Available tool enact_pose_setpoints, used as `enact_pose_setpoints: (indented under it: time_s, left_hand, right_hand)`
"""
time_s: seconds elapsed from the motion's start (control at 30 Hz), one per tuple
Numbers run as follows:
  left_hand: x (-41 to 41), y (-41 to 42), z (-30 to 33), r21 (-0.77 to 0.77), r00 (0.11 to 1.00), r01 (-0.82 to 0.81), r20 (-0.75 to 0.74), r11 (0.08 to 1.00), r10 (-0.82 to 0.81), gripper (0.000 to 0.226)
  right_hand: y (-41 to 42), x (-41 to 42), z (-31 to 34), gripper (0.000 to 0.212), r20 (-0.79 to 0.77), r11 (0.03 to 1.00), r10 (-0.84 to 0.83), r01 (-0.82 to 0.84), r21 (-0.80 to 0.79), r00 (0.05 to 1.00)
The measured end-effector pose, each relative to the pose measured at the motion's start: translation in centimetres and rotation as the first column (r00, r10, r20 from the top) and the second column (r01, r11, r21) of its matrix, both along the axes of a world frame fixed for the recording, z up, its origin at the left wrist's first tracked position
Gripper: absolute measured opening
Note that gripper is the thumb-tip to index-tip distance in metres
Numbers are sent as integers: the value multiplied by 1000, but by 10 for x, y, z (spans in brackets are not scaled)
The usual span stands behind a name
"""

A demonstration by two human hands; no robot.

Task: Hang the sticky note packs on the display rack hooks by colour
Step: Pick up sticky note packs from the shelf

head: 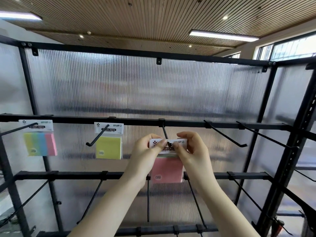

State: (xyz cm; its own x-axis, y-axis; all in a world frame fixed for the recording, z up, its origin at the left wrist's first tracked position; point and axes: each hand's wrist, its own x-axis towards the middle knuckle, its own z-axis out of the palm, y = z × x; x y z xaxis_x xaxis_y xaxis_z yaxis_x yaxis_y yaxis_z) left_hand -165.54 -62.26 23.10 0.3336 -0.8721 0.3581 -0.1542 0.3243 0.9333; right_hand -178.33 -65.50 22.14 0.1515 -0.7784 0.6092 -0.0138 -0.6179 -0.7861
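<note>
Both hands, left hand [147, 151] and right hand [189, 147], pinch the pink pack's [167, 170] thin, bendable card header at frame centre; light load, judged best gripped beside its hanging hole.

This looks like a shop or a retail display area, since a tall black metal rack [171, 123] fills the view, with horizontal bars carrying rows of long peg hooks [225, 134] of the kind used for hanging goods. Packaged sticky note packs with printed header cards hang from the hooks, a multicolour pack [40, 139] at the left and a yellow pack [109, 144] beside it, before a ribbed translucent panel [145, 89] backing the rack. Overhead are a wood-slat ceiling [153, 17] with strip lights [223, 35] and small spotlights, and large windows [290, 50] at the right.
</note>
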Motion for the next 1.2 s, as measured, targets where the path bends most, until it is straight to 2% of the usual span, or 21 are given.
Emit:
enact_pose_setpoints:
  time_s: [0.13,0.3,0.47,0.6,0.73,0.9,1.03,1.2]
  left_hand:
    - [9,-15,-9,-61,996,-76,41,995,79,1]
    - [20,-35,-21,-47,993,-114,24,992,115,6]
    - [24,-57,-29,-32,984,-178,24,984,178,14]
    - [28,-77,-36,-47,972,-231,30,972,232,12]
    - [30,-91,-39,-62,962,-260,66,964,264,14]
    - [36,-103,-39,-38,948,-287,130,957,289,23]
    - [40,-103,-43,11,943,-290,173,957,284,27]
    - [48,-96,-71,196,943,-283,235,939,235,17]
  right_hand:
    - [-13,5,-3,25,-22,998,16,-15,55,1000]
    - [-29,13,-4,28,-24,994,-1,4,105,1000]
    - [-51,23,-9,17,-58,986,-23,32,166,998]
    - [-70,31,-17,22,-125,975,-67,91,204,990]
    - [-83,39,-19,17,-157,963,-97,133,234,983]
    - [-96,43,-22,24,-235,953,-113,172,249,966]
    - [-102,43,-31,22,-269,952,-110,179,249,957]
    - [-101,36,-63,22,-422,908,-13,187,374,907]
